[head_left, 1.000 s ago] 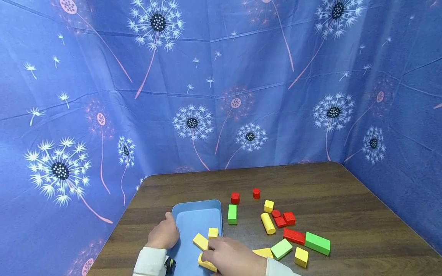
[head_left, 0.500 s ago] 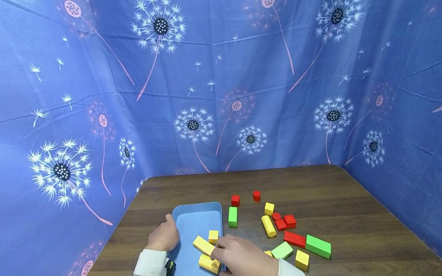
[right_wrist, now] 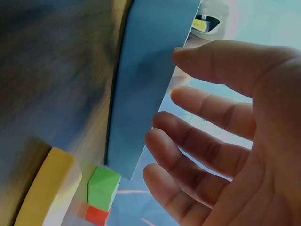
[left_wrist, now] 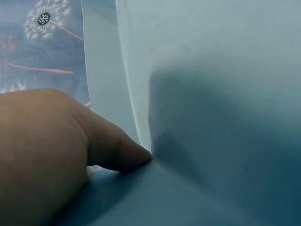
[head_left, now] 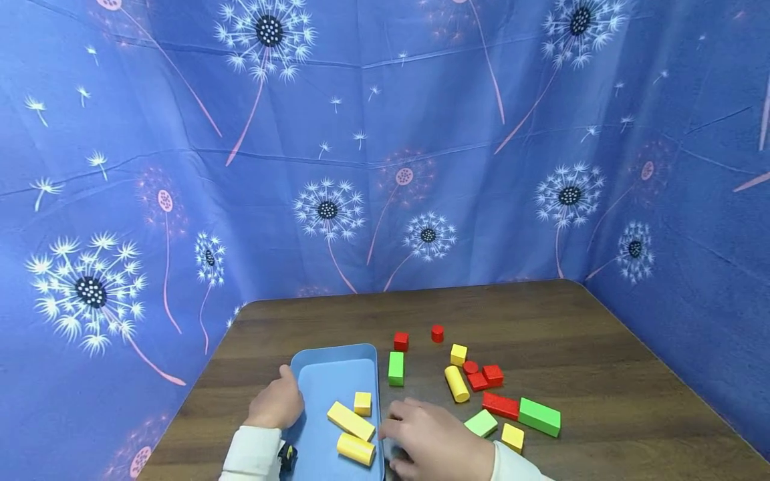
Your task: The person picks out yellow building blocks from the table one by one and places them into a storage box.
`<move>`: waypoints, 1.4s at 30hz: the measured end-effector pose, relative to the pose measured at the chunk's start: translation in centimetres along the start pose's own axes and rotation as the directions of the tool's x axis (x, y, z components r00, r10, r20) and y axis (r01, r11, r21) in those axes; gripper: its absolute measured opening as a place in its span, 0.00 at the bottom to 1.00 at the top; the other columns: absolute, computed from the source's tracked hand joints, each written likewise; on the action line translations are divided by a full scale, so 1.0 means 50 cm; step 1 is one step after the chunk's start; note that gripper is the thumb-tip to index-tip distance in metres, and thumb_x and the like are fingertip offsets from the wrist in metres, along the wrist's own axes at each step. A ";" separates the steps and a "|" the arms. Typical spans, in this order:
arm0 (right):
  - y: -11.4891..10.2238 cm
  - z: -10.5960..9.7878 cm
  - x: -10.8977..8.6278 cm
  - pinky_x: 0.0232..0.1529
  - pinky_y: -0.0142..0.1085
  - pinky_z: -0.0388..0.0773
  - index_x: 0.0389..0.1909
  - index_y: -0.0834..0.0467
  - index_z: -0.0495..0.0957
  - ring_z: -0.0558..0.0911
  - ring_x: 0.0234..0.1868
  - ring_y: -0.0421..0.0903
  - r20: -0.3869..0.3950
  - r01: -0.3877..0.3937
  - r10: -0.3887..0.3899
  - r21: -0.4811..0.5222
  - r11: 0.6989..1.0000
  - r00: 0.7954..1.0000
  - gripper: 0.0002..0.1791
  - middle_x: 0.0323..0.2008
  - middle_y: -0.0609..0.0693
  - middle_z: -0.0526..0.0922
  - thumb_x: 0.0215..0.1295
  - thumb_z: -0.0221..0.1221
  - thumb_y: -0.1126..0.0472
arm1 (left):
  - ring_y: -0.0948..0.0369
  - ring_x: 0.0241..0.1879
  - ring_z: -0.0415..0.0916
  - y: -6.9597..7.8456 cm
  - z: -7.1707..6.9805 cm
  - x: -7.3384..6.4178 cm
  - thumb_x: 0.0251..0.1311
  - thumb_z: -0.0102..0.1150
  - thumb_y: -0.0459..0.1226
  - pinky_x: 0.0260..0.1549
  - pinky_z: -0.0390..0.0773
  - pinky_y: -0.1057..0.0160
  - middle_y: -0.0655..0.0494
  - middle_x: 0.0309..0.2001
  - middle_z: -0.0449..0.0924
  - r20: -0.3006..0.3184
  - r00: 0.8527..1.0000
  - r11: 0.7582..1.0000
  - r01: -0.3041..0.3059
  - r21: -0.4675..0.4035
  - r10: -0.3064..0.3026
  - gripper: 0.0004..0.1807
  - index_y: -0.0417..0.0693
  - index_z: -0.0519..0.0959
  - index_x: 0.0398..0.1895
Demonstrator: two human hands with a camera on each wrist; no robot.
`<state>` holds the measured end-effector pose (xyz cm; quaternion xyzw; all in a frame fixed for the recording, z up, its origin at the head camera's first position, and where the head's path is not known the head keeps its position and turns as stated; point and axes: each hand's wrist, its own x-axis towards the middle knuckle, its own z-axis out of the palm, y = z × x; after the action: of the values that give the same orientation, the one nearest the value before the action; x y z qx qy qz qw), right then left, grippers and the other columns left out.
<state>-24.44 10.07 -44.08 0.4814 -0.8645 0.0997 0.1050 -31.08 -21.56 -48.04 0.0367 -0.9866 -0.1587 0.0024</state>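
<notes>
My left hand point(head_left: 277, 402) grips the left wall of a blue tray point(head_left: 334, 354), thumb point(left_wrist: 120, 153) on the inside and the other fingers mostly hidden beyond the wall. In the tray lie a yellow cube point(head_left: 362, 403), a long yellow block point(head_left: 351, 421) and a yellow cylinder point(head_left: 356, 449). Just right of the tray's right wall is my right hand point(head_left: 442, 437), holding nothing. The right wrist view shows its fingers point(right_wrist: 162, 141) loosely bent and spread, with the tray's outer wall beyond them.
Right of the tray are a green block point(head_left: 396, 369), red cube point(head_left: 401, 341), red cylinder point(head_left: 437, 333), yellow cylinder point(head_left: 456, 384) and light green block point(head_left: 480, 423). Further right lie a long red block point(head_left: 500, 405), green block point(head_left: 539, 417) and yellow cube point(head_left: 512, 438). Patterned blue cloth point(head_left: 385, 147) hangs behind the table.
My right hand has let go of the long yellow block in the tray and moved right, out over the tray's right edge. The left hand has kept its hold on the wall.
</notes>
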 end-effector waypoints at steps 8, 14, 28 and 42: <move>0.013 -0.009 -0.014 0.36 0.24 0.73 0.46 0.45 0.86 0.72 0.37 0.30 -0.046 -0.071 0.071 0.007 0.997 0.996 0.14 0.40 0.36 0.79 0.59 0.73 0.51 | 0.49 0.28 0.83 -0.006 -0.005 -0.002 0.69 0.49 0.33 0.27 0.80 0.45 0.39 0.31 0.83 0.018 1.000 1.000 -0.009 0.004 0.009 0.30 0.18 0.56 0.65; 0.025 -0.020 -0.029 0.37 0.31 0.77 0.46 0.44 0.86 0.75 0.39 0.35 -0.029 -0.211 0.210 -0.030 0.977 0.977 0.15 0.41 0.37 0.80 0.58 0.73 0.50 | 0.48 0.28 0.83 -0.005 -0.003 0.002 0.70 0.48 0.34 0.27 0.80 0.44 0.38 0.32 0.83 0.014 1.000 1.000 -0.017 0.007 0.017 0.32 0.18 0.54 0.68; 0.057 -0.051 -0.056 0.32 0.33 0.78 0.46 0.47 0.86 0.78 0.41 0.39 0.015 -0.369 0.369 0.024 0.929 0.929 0.16 0.43 0.41 0.81 0.57 0.74 0.50 | 0.48 0.29 0.84 -0.008 -0.004 0.009 0.70 0.47 0.34 0.27 0.81 0.44 0.34 0.37 0.84 0.003 1.000 1.000 -0.020 -0.003 0.020 0.32 0.19 0.55 0.69; 0.060 -0.040 -0.075 0.30 0.32 0.75 0.48 0.47 0.86 0.75 0.36 0.33 0.067 -0.390 0.386 0.065 0.918 0.920 0.23 0.43 0.42 0.82 0.50 0.76 0.47 | 0.45 0.33 0.85 -0.008 -0.008 0.008 0.70 0.46 0.33 0.32 0.82 0.40 0.33 0.39 0.85 0.013 0.999 0.999 -0.034 0.000 0.034 0.34 0.18 0.52 0.72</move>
<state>-24.92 15.21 -43.42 0.3065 -0.9407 0.1390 0.0417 -31.44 -22.07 -47.80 0.0188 -0.9871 -0.1590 -0.0011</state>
